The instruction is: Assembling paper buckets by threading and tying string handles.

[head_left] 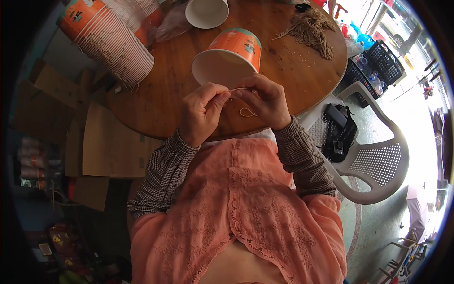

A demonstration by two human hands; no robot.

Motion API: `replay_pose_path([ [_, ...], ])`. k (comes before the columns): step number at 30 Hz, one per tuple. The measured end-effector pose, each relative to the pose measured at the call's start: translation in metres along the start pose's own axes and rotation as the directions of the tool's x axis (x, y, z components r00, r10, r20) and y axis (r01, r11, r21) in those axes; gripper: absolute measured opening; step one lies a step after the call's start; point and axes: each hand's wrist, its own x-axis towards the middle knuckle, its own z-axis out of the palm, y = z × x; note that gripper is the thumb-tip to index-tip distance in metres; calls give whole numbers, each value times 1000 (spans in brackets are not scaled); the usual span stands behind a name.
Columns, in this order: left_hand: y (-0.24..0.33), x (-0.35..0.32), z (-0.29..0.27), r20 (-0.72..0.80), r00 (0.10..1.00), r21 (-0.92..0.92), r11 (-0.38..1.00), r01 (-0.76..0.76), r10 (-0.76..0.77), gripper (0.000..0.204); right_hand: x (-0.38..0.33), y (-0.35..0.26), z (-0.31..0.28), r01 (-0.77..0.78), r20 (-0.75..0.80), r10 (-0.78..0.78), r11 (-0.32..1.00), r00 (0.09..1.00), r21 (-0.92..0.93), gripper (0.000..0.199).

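Near the table's front edge both my hands meet, fingertips almost touching. My left hand (pixel 201 113) is closed in a pinch on a thin pale cord (pixel 239 89). Thumb and fingers of my right hand (pixel 268 100) pinch the same cord, and a loop of it hangs below them. Just beyond the hands an orange paper bucket (pixel 249 41) lies tilted on its side, its white open mouth toward me. My fingers cover part of its lower rim. Whether the cord is tied to anything, I cannot tell.
A tall stack of orange buckets (pixel 111 45) with cord strands leans at the left. Behind stands a white bucket (pixel 207 13). A bundle of tan cords (pixel 312 31) lies on the round wooden table (pixel 165 94). Cardboard boxes (pixel 111 142) are left, a plastic chair (pixel 378 161) right.
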Motion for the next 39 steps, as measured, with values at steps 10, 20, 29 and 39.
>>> replay_pose_path([
  [10,-7,1,9,67,988,-246,957,154,-142,8,-6,-9,-7,-79,-8,80,994,997,78,11],
  [20,-26,18,52,184,973,-318,929,190,-136,12,-26,-3,-47,65,-324,-213,908,922,-414,6],
  [29,-75,12,69,315,949,292,951,-103,6,59,-18,29,-58,-34,-347,224,878,911,477,7],
  [39,-112,10,70,86,996,364,931,-31,-1,18,-3,46,3,-154,-207,264,889,942,431,6],
])
